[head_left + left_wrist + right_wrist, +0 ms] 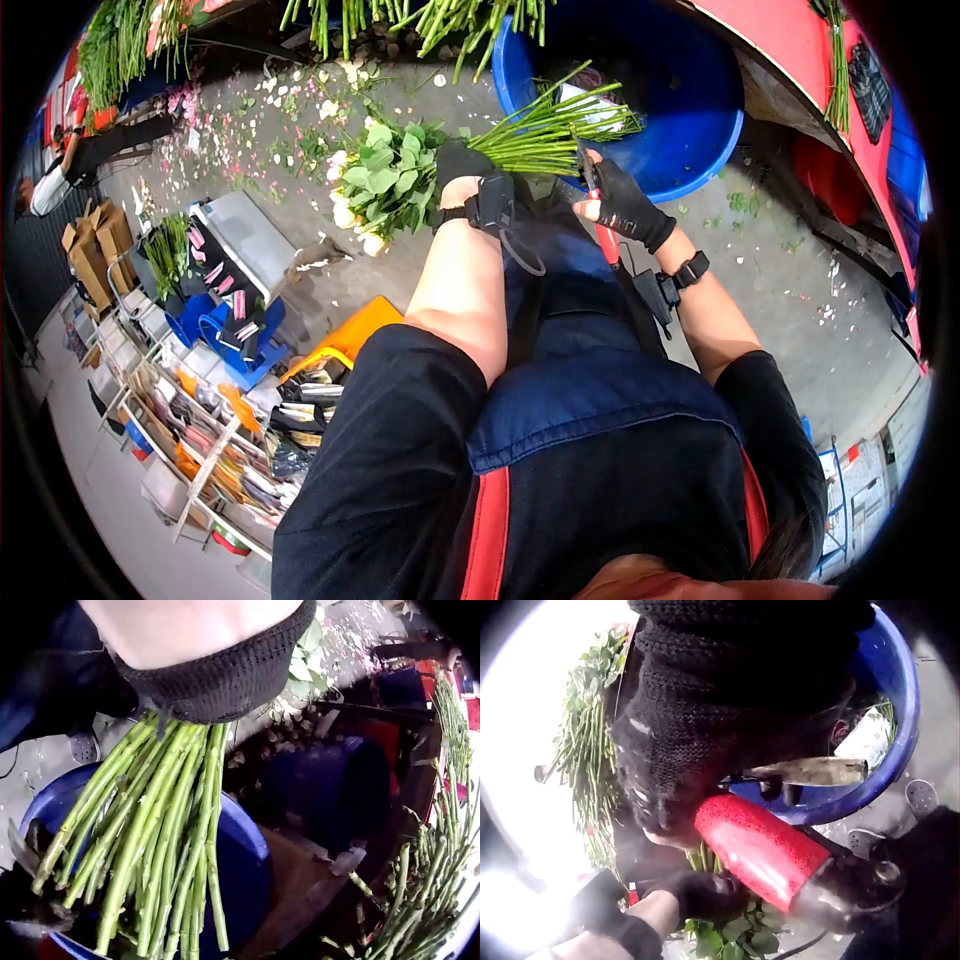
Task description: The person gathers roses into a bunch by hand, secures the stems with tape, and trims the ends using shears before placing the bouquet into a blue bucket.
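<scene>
A bunch of pale roses [385,175] lies sideways in front of the body, blooms to the left, bare green stems [535,145] to the right. My left hand [463,170], in a black fingerless glove, grips the bunch just below the leaves. In my right hand [632,208], gloved alike, are pruning shears with a red handle [754,844]. Their blades [21,851] stand beside the stem ends in the left wrist view. The stem ends reach over a large blue tub [735,135]. Most of the right fingers are hidden in the right wrist view.
More stem bunches [430,30] hang over the bench edge ahead. Petals and leaves [330,110] litter the floor. On the left stand a grey table [245,235], blue crates [240,335] and a crowded rack [200,440]. A red bench [880,180] curves along the right.
</scene>
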`<state>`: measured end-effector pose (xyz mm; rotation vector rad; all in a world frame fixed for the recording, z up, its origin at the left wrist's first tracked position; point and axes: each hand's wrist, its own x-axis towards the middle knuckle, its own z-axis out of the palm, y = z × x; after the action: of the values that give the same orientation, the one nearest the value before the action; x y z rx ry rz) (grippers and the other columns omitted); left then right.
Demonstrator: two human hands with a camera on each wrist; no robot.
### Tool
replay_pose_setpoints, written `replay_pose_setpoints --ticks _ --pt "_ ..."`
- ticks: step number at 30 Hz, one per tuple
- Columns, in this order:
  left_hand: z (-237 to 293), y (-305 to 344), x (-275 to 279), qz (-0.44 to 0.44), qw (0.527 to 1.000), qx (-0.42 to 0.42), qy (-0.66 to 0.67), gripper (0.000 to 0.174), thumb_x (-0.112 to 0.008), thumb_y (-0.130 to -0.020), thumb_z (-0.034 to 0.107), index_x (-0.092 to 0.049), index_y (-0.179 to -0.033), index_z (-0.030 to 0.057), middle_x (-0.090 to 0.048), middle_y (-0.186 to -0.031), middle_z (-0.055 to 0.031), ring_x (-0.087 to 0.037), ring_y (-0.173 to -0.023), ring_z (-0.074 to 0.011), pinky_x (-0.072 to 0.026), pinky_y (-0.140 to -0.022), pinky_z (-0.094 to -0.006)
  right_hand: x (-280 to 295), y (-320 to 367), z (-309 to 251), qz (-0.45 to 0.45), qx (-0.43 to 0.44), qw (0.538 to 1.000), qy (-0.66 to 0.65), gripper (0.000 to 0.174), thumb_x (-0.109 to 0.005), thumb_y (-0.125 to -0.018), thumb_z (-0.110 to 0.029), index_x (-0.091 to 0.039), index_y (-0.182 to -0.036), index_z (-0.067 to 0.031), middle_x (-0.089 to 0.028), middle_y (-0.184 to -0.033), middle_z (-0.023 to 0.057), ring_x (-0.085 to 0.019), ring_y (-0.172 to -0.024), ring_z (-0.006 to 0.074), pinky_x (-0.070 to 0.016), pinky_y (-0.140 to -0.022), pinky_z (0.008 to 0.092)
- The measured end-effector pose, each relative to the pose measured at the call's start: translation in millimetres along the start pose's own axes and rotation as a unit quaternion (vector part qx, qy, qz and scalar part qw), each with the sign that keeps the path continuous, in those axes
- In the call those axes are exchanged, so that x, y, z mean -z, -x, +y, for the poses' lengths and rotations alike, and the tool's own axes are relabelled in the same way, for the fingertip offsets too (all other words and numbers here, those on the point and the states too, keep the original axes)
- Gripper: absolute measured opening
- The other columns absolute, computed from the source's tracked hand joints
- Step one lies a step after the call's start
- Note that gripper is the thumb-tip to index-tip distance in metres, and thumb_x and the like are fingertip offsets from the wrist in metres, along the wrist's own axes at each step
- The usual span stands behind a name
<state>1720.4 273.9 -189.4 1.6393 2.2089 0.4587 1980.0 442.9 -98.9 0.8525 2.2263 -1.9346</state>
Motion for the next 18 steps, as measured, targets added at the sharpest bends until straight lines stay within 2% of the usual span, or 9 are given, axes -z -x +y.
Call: replay_pose_setpoints --ticks 3,4,8,10,12,14,15,16,18 --pt "13.5 3.2 -0.4 -0.009 0.991 0.114 0.067 0.020 -0.065 -0.062 0.024 -0.068 -0.071 0.0070 -0.064 -0.069 -0.0145 -0.062 -0.065 -0.0338 -0.0446 -0.056 -0.0417 -5.2 -1.5 24.3 -0.002 -0.020 0.999 0.033 0.079 -0.072 -0.066 -0.025 -0.040 -0.129 0.0096 -0.053 -0.113 0.0293 -0.053 -0.108 0.0393 -0.0426 -0.093 0.0402" --pt "27.4 -2.4 13.6 -0.010 0.993 0.116 0.032 0.020 -0.065 -0.062 0.027 -0.068 -0.070 0.0081 -0.064 -0.068 -0.0138 -0.061 -0.065 -0.0335 -0.0436 -0.055 -0.0415 -8.1 -5.1 29.7 0.025 0.006 0.999 0.024 0.060 -0.069 -0.066 -0.021 -0.050 -0.115 0.0080 -0.058 -0.100 0.0283 -0.057 -0.095 0.0406 -0.0463 -0.081 0.0429" --pt "5.7 1.4 10.0 -0.096 0.992 -0.075 -0.038 0.027 -0.063 -0.064 0.037 -0.067 -0.065 0.0097 -0.063 -0.065 -0.0121 -0.061 -0.064 -0.0334 -0.0412 -0.053 -0.0411 -12.2 4.5 24.5 0.087 0.033 0.992 0.082 0.024 -0.065 -0.068 -0.016 -0.053 -0.080 0.0009 -0.056 -0.074 0.0224 -0.055 -0.068 0.0419 -0.0431 -0.063 0.0482" --pt "-27.9 26.6 -38.0 -0.099 0.982 0.092 0.130 0.019 -0.063 -0.069 0.024 -0.067 -0.070 0.0053 -0.064 -0.068 -0.0157 -0.062 -0.068 -0.0345 -0.0429 -0.056 -0.0426 -17.6 9.2 19.7 0.062 -0.010 0.995 0.079 0.023 -0.064 -0.069 -0.016 -0.054 -0.080 0.0008 -0.056 -0.074 0.0226 -0.055 -0.069 0.0418 -0.0432 -0.063 0.0481" --pt "-12.2 35.6 -42.0 -0.054 0.961 0.242 0.125 0.017 -0.063 -0.069 0.018 -0.065 -0.073 0.0023 -0.065 -0.071 -0.0177 -0.063 -0.069 -0.0350 -0.0443 -0.058 -0.0425 -25.9 16.6 22.9 0.064 0.000 0.993 0.099 0.021 -0.064 -0.069 -0.016 -0.054 -0.078 0.0008 -0.058 -0.073 0.0235 -0.057 -0.070 0.0417 -0.0444 -0.063 0.0477" --pt "-6.2 43.5 -44.0 -0.043 0.956 0.276 0.094 0.014 -0.064 -0.070 0.013 -0.063 -0.075 -0.0007 -0.065 -0.074 -0.0197 -0.063 -0.070 -0.0355 -0.0457 -0.059 -0.0424 -36.8 27.6 22.8 0.110 0.044 0.986 0.116 0.024 -0.064 -0.068 -0.015 -0.056 -0.083 0.0018 -0.058 -0.075 0.0251 -0.057 -0.071 0.0427 -0.0453 -0.064 0.0470" --pt "-15.6 49.1 -47.7 -0.059 0.967 0.237 0.077 0.014 -0.064 -0.069 0.013 -0.064 -0.075 0.0002 -0.066 -0.074 -0.0187 -0.063 -0.070 -0.0348 -0.0459 -0.059 -0.0424 -39.4 31.2 22.6 0.132 0.066 0.981 0.125 0.025 -0.064 -0.068 -0.015 -0.057 -0.085 0.0024 -0.059 -0.076 0.0259 -0.058 -0.072 0.0432 -0.0457 -0.064 0.0467" --pt "-22.5 53.1 -48.0 -0.073 0.976 0.198 0.060 0.014 -0.064 -0.069 0.014 -0.064 -0.075 0.0010 -0.066 -0.074 -0.0177 -0.064 -0.069 -0.0340 -0.0461 -0.059 -0.0424 -37.6 37.4 24.2 0.031 -0.139 0.985 0.100 0.032 -0.066 -0.073 -0.019 -0.060 -0.096 0.0017 -0.063 -0.082 0.0198 -0.061 -0.073 0.0352 -0.0476 -0.067 0.0415" --pt "-27.9 65.9 -40.9 -0.084 0.985 0.141 0.048 0.012 -0.063 -0.071 0.015 -0.065 -0.074 0.0043 -0.066 -0.072 -0.0153 -0.063 -0.067 -0.0312 -0.0456 -0.057 -0.0404 -36.4 52.0 21.5 0.021 -0.230 0.961 -0.150 0.035 -0.068 -0.077 -0.025 -0.061 -0.101 -0.0001 -0.063 -0.085 0.0117 -0.061 -0.074 0.0267 -0.0478 -0.068 0.0372"
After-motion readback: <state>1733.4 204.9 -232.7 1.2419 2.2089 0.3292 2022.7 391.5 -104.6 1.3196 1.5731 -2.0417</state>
